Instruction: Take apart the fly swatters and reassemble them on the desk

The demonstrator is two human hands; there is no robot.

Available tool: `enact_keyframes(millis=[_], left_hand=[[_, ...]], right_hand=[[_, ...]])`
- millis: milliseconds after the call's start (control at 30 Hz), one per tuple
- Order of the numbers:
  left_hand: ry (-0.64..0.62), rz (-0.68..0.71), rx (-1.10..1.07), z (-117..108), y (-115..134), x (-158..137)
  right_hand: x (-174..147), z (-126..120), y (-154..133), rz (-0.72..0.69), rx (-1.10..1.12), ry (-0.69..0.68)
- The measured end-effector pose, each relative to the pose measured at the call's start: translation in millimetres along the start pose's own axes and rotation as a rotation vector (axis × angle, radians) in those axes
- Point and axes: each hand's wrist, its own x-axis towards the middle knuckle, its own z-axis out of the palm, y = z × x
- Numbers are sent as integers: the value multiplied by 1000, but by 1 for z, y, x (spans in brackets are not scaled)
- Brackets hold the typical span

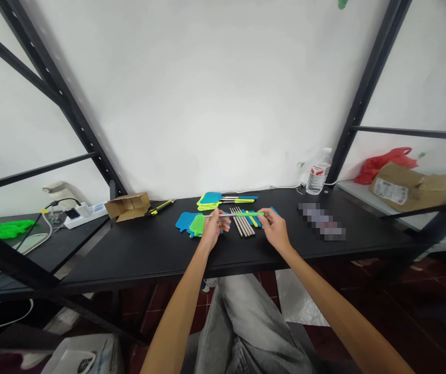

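My left hand (212, 228) is closed around a thin metal rod (227, 215), with some fingers curled loosely. A green handle (248, 214) lies in line with this rod, and my right hand (274, 227) pinches its far end. Beneath them on the table are several loose metal rods (243, 226) in a row. Blue and yellow handles (253, 220) lie beside the rods, partly covered by the green handle and my right hand. Left of my left hand are blue mesh swatter heads (186, 221) and a green swatter head (197, 225); whether the green one joins the held rod, I cannot tell.
Blue and yellow fly swatters (211, 198) lie near the wall on the black table (137, 254). An open cardboard box (128, 206) and a black-yellow tool (162, 208) are to the left. A water bottle (318, 174) stands at the back right, near a black rack post (357, 117).
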Motion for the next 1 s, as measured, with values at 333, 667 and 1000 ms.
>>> enact_keyframes(millis=[333, 667, 1000], left_hand=[[-7, 3, -12, -1, -3, 1], [12, 6, 89, 1, -7, 2], [-29, -15, 38, 3, -2, -3]], right_hand=[[2, 0, 1, -6, -23, -41], [1, 1, 3, -33, 9, -57], [0, 0, 3, -18, -15, -102]])
